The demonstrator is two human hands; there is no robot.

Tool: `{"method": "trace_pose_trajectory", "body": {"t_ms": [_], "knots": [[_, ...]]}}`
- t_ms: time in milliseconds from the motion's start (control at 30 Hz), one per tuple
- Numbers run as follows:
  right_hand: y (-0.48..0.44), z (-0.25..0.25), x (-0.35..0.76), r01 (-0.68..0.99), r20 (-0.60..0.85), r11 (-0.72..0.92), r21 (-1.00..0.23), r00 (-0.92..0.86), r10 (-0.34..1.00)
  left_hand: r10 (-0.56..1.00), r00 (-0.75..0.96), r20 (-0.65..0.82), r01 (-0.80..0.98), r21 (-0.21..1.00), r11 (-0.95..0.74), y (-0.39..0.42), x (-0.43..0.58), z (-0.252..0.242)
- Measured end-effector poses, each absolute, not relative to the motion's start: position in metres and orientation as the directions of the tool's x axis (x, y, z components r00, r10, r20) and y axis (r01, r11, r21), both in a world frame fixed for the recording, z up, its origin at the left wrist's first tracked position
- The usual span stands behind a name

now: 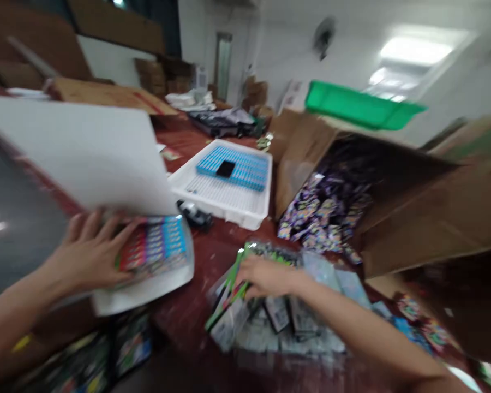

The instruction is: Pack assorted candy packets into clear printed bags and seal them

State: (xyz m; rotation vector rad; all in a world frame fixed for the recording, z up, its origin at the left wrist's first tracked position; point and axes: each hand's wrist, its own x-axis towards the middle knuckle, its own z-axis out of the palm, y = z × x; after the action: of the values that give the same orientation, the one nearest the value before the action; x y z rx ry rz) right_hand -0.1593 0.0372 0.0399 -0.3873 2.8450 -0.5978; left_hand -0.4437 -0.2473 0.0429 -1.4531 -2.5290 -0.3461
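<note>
My left hand lies with fingers spread over the near-left side of an open white cardboard box, whose large white lid stands raised. Inside the box are rows of small colourful packs in red, purple and blue. Over a pile of clear-wrapped packs, my right hand reaches in from the right. Its fingers are curled onto a green-edged packet at the left of the pile. Motion blur hides the fingertips' exact hold.
A white tray holds a blue gridded block with a black object on top. To the right, an open carton spills purple wrapped packets. A green bin sits above it. Dark colourful packs lie lower left.
</note>
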Motion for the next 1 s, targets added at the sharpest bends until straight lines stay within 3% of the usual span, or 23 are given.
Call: {"method": "trace_pose_trajectory", "body": {"t_ms": [67, 100, 233, 367, 467, 567, 633, 667, 833, 1000], "knots": [[0.046, 0.043, -0.158, -0.195, -0.067, 0.832, -0.520, -0.961, -0.267, 0.850, -0.499, 0.171, 0.842, -0.134, 0.522, -0.255, -0.441, 0.040], [0.049, 0.043, -0.158, -0.170, -0.026, 0.806, -0.567, -0.974, -0.224, 0.852, -0.514, 0.100, 0.831, -0.187, 0.523, -0.255, -0.440, 0.041], [0.043, 0.041, -0.161, -0.008, 0.035, 0.602, -0.798, -0.999, 0.032, 0.840, -0.541, -0.036, 0.830, -0.184, 0.526, -0.249, -0.441, 0.053], [0.020, 0.042, -0.168, -0.070, 0.091, 0.505, -0.860, -0.996, 0.018, 0.857, -0.515, -0.002, 0.847, -0.156, 0.508, -0.244, -0.449, 0.062], [-0.001, 0.037, -0.172, -0.272, 0.380, 0.687, -0.674, -0.925, 0.007, 0.867, -0.497, 0.044, 0.855, -0.144, 0.497, -0.248, -0.453, 0.056], [-0.025, 0.020, -0.178, -0.410, 0.664, 0.885, -0.220, -0.728, -0.172, 0.870, -0.484, 0.094, 0.860, -0.132, 0.492, -0.253, -0.453, 0.047], [-0.042, 0.003, -0.189, -0.420, 0.656, 0.907, 0.022, -0.679, -0.330, 0.870, -0.480, 0.113, 0.861, -0.129, 0.492, -0.255, -0.452, 0.042], [-0.050, -0.007, -0.196, -0.420, 0.617, 0.904, 0.082, -0.691, -0.377, 0.871, -0.478, 0.116, 0.861, -0.132, 0.491, -0.256, -0.451, 0.041], [-0.080, -0.034, -0.232, -0.363, 0.482, 0.930, 0.062, -0.805, -0.346, 0.889, -0.442, 0.120, 0.880, -0.134, 0.456, -0.255, -0.453, 0.045], [-0.091, -0.022, -0.242, -0.156, 0.386, 0.984, -0.091, -0.916, -0.109, 0.867, -0.469, 0.172, 0.875, -0.046, 0.482, -0.243, -0.462, 0.048]]}}
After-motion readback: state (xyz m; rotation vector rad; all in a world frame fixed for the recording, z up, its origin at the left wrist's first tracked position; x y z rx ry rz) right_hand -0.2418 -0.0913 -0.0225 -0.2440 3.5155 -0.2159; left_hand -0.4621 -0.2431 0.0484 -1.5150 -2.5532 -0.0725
